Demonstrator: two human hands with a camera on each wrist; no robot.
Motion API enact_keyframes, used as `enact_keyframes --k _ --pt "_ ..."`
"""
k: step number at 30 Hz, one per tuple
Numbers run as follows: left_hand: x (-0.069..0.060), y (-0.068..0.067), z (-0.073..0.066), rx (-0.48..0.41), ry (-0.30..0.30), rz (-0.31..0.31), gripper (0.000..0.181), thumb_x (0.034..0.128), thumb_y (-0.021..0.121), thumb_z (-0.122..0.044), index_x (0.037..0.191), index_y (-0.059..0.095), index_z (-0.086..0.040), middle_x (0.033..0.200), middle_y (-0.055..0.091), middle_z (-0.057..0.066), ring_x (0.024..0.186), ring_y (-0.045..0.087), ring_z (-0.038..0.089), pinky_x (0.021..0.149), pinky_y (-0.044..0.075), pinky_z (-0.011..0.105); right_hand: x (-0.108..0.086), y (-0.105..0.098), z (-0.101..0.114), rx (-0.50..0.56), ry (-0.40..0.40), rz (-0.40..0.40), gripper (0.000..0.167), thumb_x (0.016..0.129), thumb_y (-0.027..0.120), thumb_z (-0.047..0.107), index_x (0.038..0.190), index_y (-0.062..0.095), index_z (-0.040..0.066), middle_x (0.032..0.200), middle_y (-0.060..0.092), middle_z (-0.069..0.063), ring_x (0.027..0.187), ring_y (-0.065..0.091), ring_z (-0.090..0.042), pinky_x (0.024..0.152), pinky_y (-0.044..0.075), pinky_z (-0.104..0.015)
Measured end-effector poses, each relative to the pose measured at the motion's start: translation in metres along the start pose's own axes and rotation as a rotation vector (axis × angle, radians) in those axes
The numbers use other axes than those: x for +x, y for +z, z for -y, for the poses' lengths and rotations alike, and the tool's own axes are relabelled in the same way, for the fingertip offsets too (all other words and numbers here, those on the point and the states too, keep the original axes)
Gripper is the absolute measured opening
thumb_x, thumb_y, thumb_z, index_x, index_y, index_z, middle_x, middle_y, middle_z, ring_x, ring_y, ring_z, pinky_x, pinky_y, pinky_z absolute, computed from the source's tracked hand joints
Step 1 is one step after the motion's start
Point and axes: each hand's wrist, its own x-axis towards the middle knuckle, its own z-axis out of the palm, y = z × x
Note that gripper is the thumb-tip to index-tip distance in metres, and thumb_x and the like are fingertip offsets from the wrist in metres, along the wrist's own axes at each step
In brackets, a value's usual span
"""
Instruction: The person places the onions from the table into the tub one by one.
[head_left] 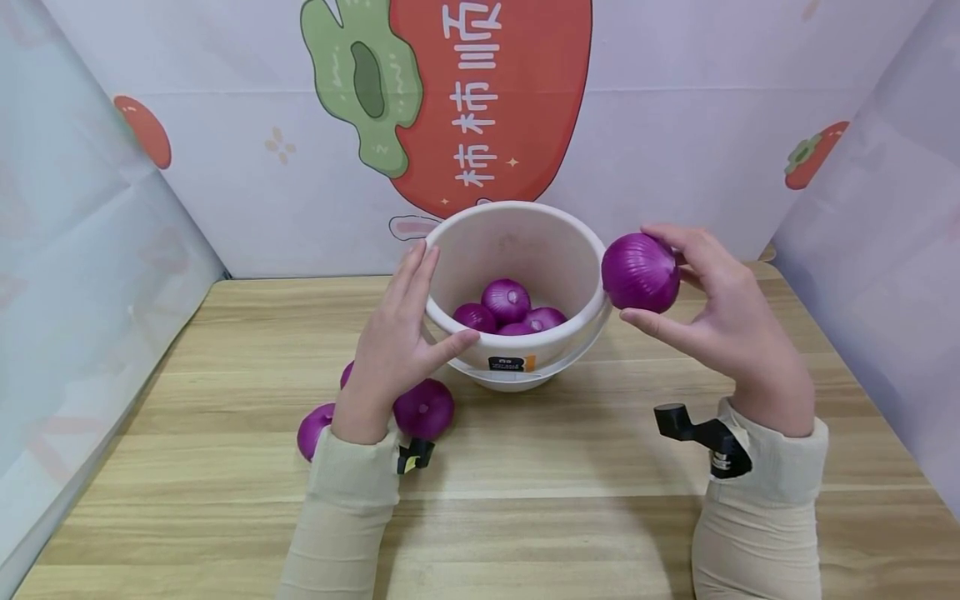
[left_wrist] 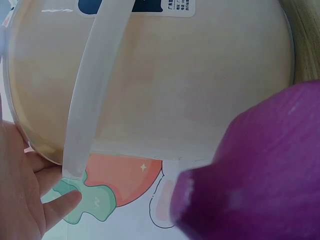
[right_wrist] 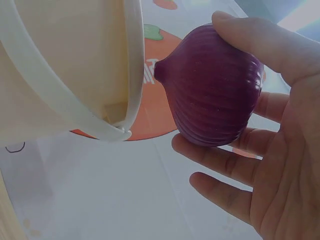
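A white bucket (head_left: 517,350) stands at the back of the table with several purple onions (head_left: 506,300) inside. My left hand (head_left: 397,342) rests against the bucket's left side, its fingers straight along the rim and the thumb at the front. To the right of the rim, my right hand (head_left: 720,300) holds a purple onion (head_left: 640,272) between thumb and fingers. In the right wrist view, that onion (right_wrist: 215,85) has its pointed stem turned toward the bucket (right_wrist: 132,60). The left wrist view shows the bucket's outer wall (left_wrist: 190,75) and its hanging white handle (left_wrist: 95,85).
Loose onions (head_left: 423,408) lie on the wooden table (head_left: 525,517) beside and partly behind my left wrist; one looms large in the left wrist view. A printed cloth backdrop (head_left: 675,125) rises behind the bucket, with cloth walls at both sides.
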Motion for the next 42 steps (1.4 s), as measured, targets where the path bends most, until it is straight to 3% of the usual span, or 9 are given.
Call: enact_keyframes --k 11,19,26,34,42 --pt "0.002 0.000 0.001 0.004 0.010 -0.006 0.109 0.0774 0.031 -0.092 0.160 0.019 -0.023 0.168 0.017 0.002 0.155 0.019 0.023 0.110 0.041 0.058 0.005 0.006 0.005 0.026 -0.018 -0.004 0.092 0.061 0.089 -0.010 0.142 0.052 0.010 0.128 0.058 -0.004 0.118 0.051 0.001 0.093 0.046 -0.005" --pt "0.004 0.000 0.000 0.003 0.018 -0.013 0.111 0.0773 0.030 -0.093 0.160 0.022 -0.019 0.167 0.019 0.004 0.154 0.021 0.024 0.110 0.041 0.059 0.011 0.019 0.007 0.088 -0.093 -0.005 0.094 0.057 0.090 -0.011 0.141 0.053 0.006 0.130 0.058 -0.010 0.120 0.050 -0.002 0.095 0.048 -0.008" --pt "0.002 0.000 0.002 -0.009 0.003 0.009 0.109 0.0780 0.036 -0.091 0.160 0.021 -0.021 0.168 0.017 0.002 0.155 0.019 0.024 0.108 0.042 0.059 0.013 0.032 0.009 0.147 -0.106 -0.001 0.089 0.061 0.090 -0.009 0.141 0.052 0.005 0.131 0.057 -0.010 0.122 0.051 -0.008 0.097 0.049 -0.013" --pt "-0.001 -0.001 0.002 -0.003 0.001 0.000 0.109 0.0778 0.034 -0.091 0.160 0.022 -0.020 0.168 0.017 0.002 0.154 0.020 0.024 0.107 0.043 0.059 0.019 0.046 0.009 0.185 -0.143 0.026 0.089 0.062 0.091 -0.005 0.142 0.052 0.005 0.131 0.058 -0.010 0.119 0.054 -0.005 0.096 0.050 -0.013" --pt "0.001 0.000 0.000 -0.007 0.005 -0.008 0.111 0.0770 0.032 -0.093 0.159 0.023 -0.018 0.167 0.018 0.002 0.154 0.021 0.024 0.108 0.043 0.059 0.026 0.052 0.006 0.202 -0.131 0.025 0.088 0.066 0.090 -0.001 0.144 0.050 0.006 0.135 0.057 -0.010 0.122 0.054 -0.010 0.096 0.050 -0.013"
